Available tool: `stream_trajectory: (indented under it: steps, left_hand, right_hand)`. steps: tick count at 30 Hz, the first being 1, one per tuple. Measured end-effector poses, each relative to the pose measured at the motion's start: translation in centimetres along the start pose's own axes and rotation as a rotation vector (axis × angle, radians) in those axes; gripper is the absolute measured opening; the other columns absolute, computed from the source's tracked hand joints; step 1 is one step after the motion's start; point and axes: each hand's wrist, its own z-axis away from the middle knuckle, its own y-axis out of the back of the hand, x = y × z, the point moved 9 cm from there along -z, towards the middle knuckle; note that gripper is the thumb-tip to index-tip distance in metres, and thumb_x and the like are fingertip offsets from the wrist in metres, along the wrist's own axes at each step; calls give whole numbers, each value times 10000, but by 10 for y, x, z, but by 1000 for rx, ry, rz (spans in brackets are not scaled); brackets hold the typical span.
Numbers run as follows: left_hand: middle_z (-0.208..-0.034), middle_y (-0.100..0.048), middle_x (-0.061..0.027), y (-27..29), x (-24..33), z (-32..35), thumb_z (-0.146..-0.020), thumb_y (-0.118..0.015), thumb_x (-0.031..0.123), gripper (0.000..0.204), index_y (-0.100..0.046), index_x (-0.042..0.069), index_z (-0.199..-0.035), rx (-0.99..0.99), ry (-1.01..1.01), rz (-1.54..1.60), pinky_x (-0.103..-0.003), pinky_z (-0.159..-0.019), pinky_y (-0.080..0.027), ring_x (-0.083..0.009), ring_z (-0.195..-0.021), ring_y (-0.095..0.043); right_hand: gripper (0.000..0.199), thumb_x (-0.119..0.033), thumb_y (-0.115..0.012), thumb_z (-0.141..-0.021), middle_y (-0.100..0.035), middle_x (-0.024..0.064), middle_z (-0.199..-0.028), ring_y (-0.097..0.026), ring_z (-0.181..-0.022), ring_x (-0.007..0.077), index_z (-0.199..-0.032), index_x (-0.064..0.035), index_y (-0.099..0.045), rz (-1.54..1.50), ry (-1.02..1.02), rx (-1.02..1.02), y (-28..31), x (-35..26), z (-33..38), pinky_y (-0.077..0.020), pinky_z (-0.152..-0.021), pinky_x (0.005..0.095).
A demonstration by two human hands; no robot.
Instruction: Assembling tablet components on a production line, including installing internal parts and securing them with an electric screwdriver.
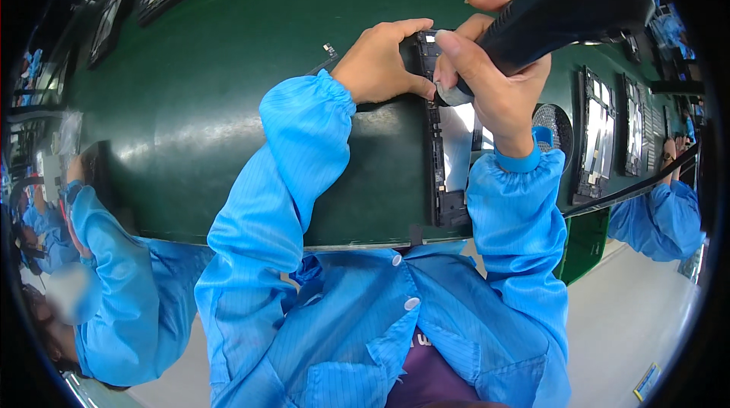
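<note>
A long dark device frame (449,206) with a shiny silver inner panel lies upright before me on the bench. My left hand (380,62) grips its far part, with the thumb and forefinger spread along the left edge. My right hand (498,81) is wrapped round a black electric screwdriver (566,16), whose thick body leans up to the right. The tool's lower end, with a grey collar, is over the far half of the frame. My fingers and the tool hide the tip and the spot beneath it.
A thin cable with a small connector (328,50) lies left of my left hand. Right of my right wrist is a round dish (559,123) of small bits. More frames (593,134) lie farther right. The green bench (205,157) has co-workers at both sides.
</note>
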Motion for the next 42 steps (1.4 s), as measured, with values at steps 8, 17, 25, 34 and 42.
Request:
stream_trajectory:
  steps: [8,17,25,34,42]
  left_hand:
    - [-1147,-579,-205,-2,-7,-5,-512,-848,168,818,-498,-22,-1226,-14,-68,135,-338,-928,-426,-304,-1083,-550]
    - [-1186,-554,-216,1,-5,-5,-514,-845,215,823,-499,-27,-1222,30,-83,60,-351,-962,-403,-313,-1129,-520]
    - [-634,-557,-30,-1,18,2,-581,-817,123,810,-447,31,-1296,-43,71,58,-231,-512,-396,-63,-513,-465]
    - [-616,-550,-8,0,5,9,-566,-807,61,861,-408,21,-1328,-40,193,138,-190,-494,-372,-47,-504,-470]
    - [-1159,-538,-128,-1,13,7,-555,-816,14,855,-414,0,-1310,-29,181,161,-197,-545,-441,-61,-578,-509]
  right_hand:
    - [335,99,-625,-766,-568,107,-641,-562,-511,152,-1041,27,-449,29,16,-8,-3,3,4,-478,-477,283]
    - [360,113,-636,-747,-574,107,-657,-571,-532,153,-1037,6,-452,203,133,2,-6,-5,16,-481,-496,269]
    - [980,-776,-304,-774,-520,89,-730,-534,-558,193,-1331,27,-243,-213,242,-9,95,-62,13,-452,-526,366]
    - [874,-752,-286,-795,-519,94,-671,-537,-543,202,-1237,-2,-375,-176,104,408,199,-24,71,-458,-529,362]
    - [865,-747,-248,-801,-512,83,-685,-538,-549,186,-1253,-18,-362,24,29,404,190,-14,66,-463,-538,364]
